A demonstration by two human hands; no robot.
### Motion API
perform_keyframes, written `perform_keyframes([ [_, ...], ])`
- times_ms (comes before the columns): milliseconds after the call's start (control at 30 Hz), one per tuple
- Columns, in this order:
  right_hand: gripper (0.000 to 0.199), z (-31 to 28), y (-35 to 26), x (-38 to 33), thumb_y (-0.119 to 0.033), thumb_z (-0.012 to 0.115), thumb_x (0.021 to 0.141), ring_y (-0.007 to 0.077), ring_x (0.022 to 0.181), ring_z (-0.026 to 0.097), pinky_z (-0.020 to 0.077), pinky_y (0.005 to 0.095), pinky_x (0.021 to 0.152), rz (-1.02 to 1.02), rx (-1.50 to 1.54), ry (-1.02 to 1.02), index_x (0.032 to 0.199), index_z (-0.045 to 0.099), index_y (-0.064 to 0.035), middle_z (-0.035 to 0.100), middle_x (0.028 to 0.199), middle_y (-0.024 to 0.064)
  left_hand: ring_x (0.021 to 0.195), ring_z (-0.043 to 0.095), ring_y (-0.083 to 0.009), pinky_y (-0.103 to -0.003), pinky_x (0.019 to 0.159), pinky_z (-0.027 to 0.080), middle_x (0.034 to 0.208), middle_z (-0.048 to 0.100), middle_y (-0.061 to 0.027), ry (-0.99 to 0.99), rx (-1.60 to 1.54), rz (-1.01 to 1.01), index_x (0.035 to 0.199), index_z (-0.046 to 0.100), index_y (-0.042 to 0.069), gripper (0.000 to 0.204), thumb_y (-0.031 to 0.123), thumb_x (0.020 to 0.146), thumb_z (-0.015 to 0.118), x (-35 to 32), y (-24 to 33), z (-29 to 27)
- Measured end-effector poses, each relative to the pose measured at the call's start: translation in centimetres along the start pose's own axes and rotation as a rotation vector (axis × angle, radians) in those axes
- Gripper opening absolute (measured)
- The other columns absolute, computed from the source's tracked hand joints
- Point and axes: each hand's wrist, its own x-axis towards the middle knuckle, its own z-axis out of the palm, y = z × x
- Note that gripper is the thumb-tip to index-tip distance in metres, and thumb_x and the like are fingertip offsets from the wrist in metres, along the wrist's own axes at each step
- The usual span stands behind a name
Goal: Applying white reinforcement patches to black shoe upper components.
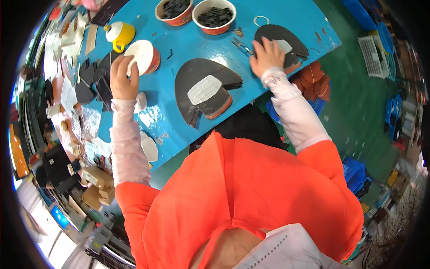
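Observation:
My right hand [268, 58] rests with spread fingers on a stack of dark, rounded, cut-out pieces [264, 32] near the table's right edge. A pale patch shows on top of that stack. Small metal snips [241, 45] lie just left of this hand. My left hand [124, 80] is raised by the left rim of a white bowl with a red outside [144, 54]; its fingers are bent and apart from the thumb, and whether they touch the rim is unclear. Between my hands lies a similar dark stack [182, 80] with a whitish panel [204, 89] and reddish-brown lower layers.
Two bowls of small black pieces [216, 17] stand at the back, with a white ring [261, 20] to their right. A yellow-and-white lidded mug [120, 35], black scraps [85, 80] and clear plastic [87, 121] are at left. Brown pieces [313, 83] lie beyond the right edge.

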Motion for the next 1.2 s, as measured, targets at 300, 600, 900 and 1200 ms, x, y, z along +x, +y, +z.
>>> perform_keyframes([
  [300, 0.057, 0.7, 3.6, -0.8, -0.033, 0.065, 0.073, 0.0361, 0.119, 0.035, 0.0285, 0.0504, 0.096, -0.138, 0.198, 0.158, 0.123, 0.048, -0.0128, 0.040, 0.130, 0.0149, 0.091, 0.055, -0.0303, -0.035, 0.078, 0.045, 0.099, 0.055, -0.0155, 0.099, -0.086, -0.332, 0.093, 0.062, 0.003, 0.019, -0.004, 0.075, 0.058, -10.7, 4.7, -1.5],
  [600, 0.021, -1.1, 1.4, -3.3, -0.009, 0.061, 0.074, 0.0317, 0.091, 0.055, 0.0438, 0.0379, 0.079, -0.657, 0.521, 0.075, 0.095, 0.060, -0.0050, 0.057, 0.102, 0.0138, 0.089, 0.056, -0.0292, -0.034, 0.077, 0.045, 0.097, 0.059, -0.0127, 0.378, 0.193, -0.599, 0.092, 0.062, 0.003, 0.020, -0.007, 0.076, 0.055, -18.8, 11.4, -4.6],
  [900, 0.011, 3.7, 2.0, -1.9, -0.006, 0.055, 0.077, 0.0360, 0.085, 0.051, 0.0410, 0.0417, 0.078, -0.974, 0.535, -0.156, 0.086, 0.053, -0.0015, 0.052, 0.088, 0.0181, 0.087, 0.056, -0.0302, -0.037, 0.076, 0.046, 0.092, 0.059, -0.0139, 0.575, 0.419, -1.228, 0.088, 0.060, 0.003, 0.017, -0.003, 0.073, 0.055, -35.6, 29.2, 3.4],
  [1200, 0.012, 5.0, 2.1, -1.1, -0.004, 0.051, 0.078, 0.0371, 0.093, 0.046, 0.0354, 0.0463, 0.082, -1.300, 0.450, -0.023, 0.090, 0.050, -0.0014, 0.049, 0.094, 0.0198, 0.106, 0.053, -0.0323, -0.041, 0.089, 0.043, 0.116, 0.053, -0.0154, -0.157, -0.249, -2.549, 0.110, 0.057, 0.011, 0.042, 0.040, 0.080, 0.058, -43.0, 53.1, 23.4],
])
